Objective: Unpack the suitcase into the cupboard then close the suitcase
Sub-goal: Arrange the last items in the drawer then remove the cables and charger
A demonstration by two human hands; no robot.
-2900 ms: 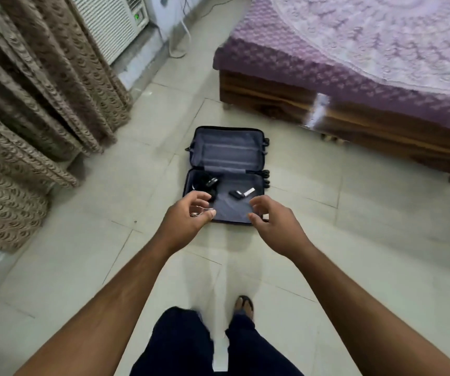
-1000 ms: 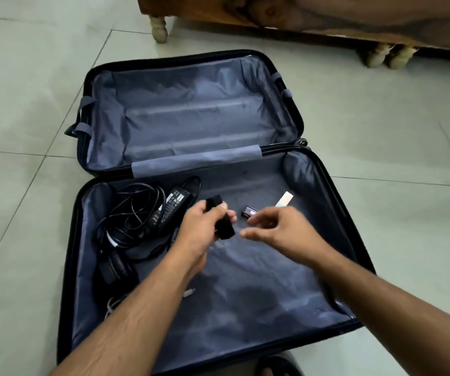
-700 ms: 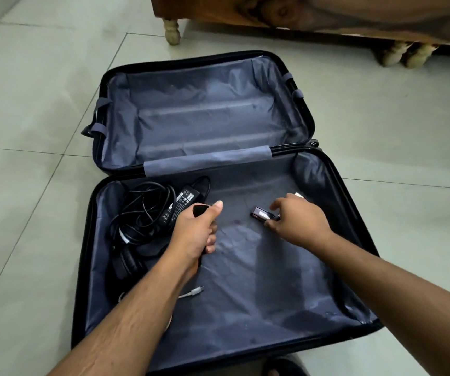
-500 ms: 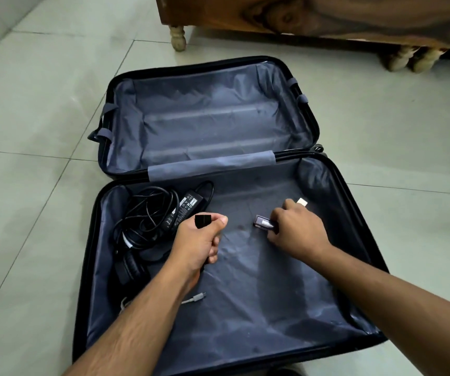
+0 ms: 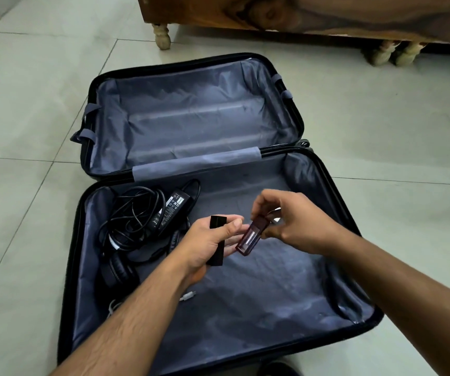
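The suitcase (image 5: 370, 316) had a black shell and plain grey-blue lining. The left hand (image 5: 207, 245) gripped a matt black block (image 5: 216, 241); the right hand (image 5: 291, 223) pinched a dark maroon, see-through case (image 5: 251, 237). Left of the left hand lay a black adapter (image 5: 171, 210) with white print, among black cables (image 5: 134, 215). Beyond both hands stood brown wood-grained furniture (image 5: 327, 14) on pale greenish floor tiles (image 5: 28, 85).

Pale glossy tiled floor (image 5: 381, 126); dark wooden furniture base (image 5: 327, 14) on turned cream legs (image 5: 161, 36), possibly a bed.

forearms (image 5: 137, 316): bare, no sleeves | wrists: no watch | footwear (image 5: 278, 369): possibly dark
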